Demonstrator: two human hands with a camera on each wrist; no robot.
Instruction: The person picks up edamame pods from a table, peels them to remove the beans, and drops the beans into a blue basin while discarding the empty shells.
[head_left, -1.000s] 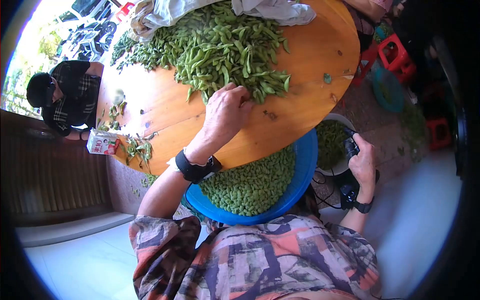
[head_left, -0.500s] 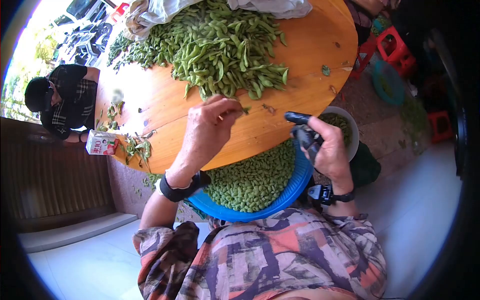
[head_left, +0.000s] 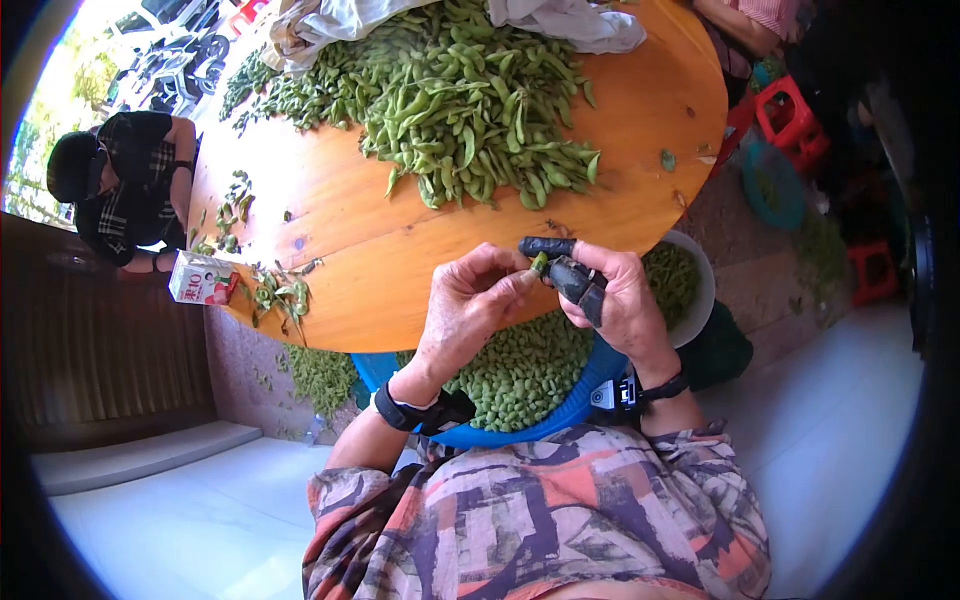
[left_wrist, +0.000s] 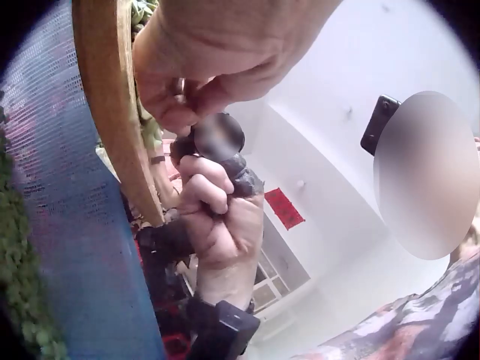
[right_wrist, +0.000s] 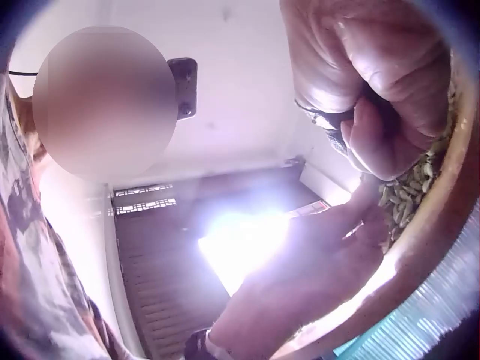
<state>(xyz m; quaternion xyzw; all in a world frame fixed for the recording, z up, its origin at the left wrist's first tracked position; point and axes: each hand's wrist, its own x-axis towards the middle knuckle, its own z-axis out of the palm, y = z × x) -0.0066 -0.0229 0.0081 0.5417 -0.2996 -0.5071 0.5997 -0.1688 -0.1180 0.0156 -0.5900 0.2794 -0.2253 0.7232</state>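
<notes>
In the head view, my left hand [head_left: 470, 305] pinches a green soybean pod [head_left: 540, 263] between thumb and fingertips, over the near edge of the round wooden table. My right hand [head_left: 622, 305] meets it from the right, with black coverings on its thumb and a finger, which close on the pod's other end. A heap of soybean pods [head_left: 470, 110] lies on the table beyond both hands. Below them, a blue basin [head_left: 605, 375] holds many shelled soybeans [head_left: 520, 385]. In the right wrist view, the right hand's curled fingers [right_wrist: 375, 142] hide the pod.
The wooden table [head_left: 400, 250] carries a drink carton [head_left: 200, 280] and plant scraps at its left edge. A pale bucket [head_left: 705, 290] with green contents stands right of the basin. Another person [head_left: 130, 190] sits at the left. Red stools [head_left: 790, 115] stand at the right.
My left hand has come back from the heap with a pod. My right hand has moved up and left from beside the pale bucket, and both now meet at the pod.
</notes>
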